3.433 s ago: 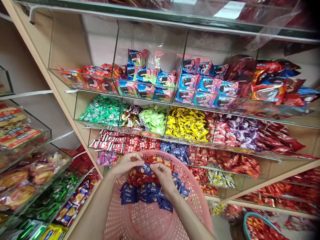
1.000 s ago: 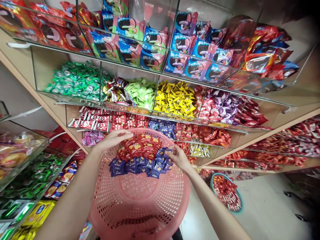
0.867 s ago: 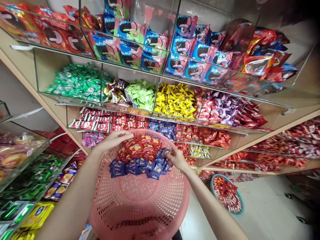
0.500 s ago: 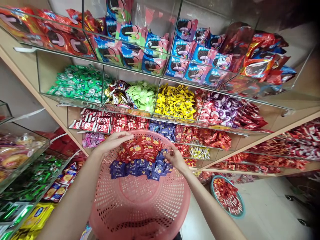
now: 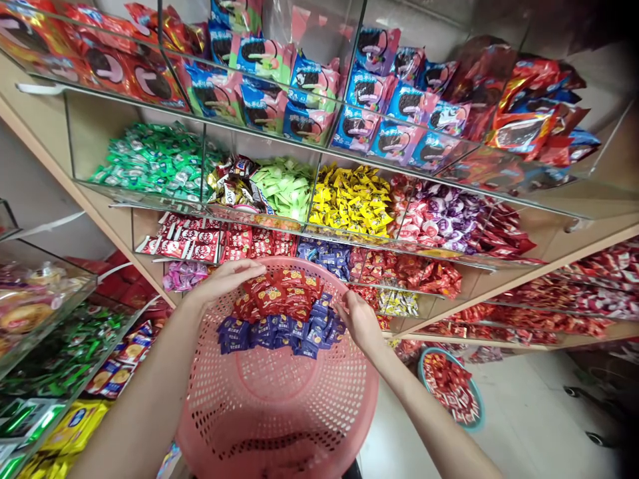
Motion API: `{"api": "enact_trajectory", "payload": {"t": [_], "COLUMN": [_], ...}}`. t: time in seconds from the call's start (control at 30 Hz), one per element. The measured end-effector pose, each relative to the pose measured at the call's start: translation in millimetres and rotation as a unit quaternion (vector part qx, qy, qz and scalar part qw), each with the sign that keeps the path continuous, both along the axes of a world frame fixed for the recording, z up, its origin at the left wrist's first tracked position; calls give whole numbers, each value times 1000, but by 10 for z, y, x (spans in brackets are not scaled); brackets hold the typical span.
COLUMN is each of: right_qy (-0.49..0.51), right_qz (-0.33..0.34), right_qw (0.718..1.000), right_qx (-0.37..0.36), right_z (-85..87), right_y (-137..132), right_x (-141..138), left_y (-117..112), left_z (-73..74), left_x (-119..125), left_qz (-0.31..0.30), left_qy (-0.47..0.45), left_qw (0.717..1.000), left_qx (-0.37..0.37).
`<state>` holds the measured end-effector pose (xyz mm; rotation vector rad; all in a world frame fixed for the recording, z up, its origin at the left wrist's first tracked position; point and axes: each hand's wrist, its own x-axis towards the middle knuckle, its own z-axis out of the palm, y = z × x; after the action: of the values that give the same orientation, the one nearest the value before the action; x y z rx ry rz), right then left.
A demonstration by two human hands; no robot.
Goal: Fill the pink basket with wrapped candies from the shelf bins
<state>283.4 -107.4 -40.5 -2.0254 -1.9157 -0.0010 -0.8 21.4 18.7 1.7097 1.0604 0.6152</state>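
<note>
My left hand (image 5: 227,281) lies open on the red packets (image 5: 279,296), centre frame; my right hand (image 5: 360,320) curls by the blue packets (image 5: 279,330) at the pink basket (image 5: 279,412) rim, grip I can't tell.

The pink basket (image 5: 279,412) carried red packets (image 5: 279,296) under the left grip (image 5: 224,281), with blue packets (image 5: 277,330) heaped just below them, beside the right grip (image 5: 358,320). Beyond both grips, the glass-fronted shelf (image 5: 150,207) held green sweets (image 5: 150,159) above the left grip and yellow sweets (image 5: 349,199) above the right.
</note>
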Motion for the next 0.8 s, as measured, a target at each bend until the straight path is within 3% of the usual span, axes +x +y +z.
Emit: {"api": "enact_trajectory", "payload": {"t": [0.13, 0.3, 0.5, 0.8], "right_qy": [-209, -308, -320, -268], "right_qz": [22, 14, -1, -1], "right_qw": [975, 945, 944, 961], "right_qx": [-69, -105, -83, -68], "right_z": [-21, -208, -308, -269], "right_y": [-301, -352, -261, -221], "right_x": [-86, -203, -173, -145], "left_y": [15, 32, 14, -2], "left_z": [-23, -54, -26, -21], "left_x": [-7, -16, -13, -8], "left_qz": [0, -4, -6, 2], "left_qy": [7, -2, 2, -13], "left_qw": [1000, 1000, 1000, 1000], "left_qx": [-5, -5, -7, -14]}}
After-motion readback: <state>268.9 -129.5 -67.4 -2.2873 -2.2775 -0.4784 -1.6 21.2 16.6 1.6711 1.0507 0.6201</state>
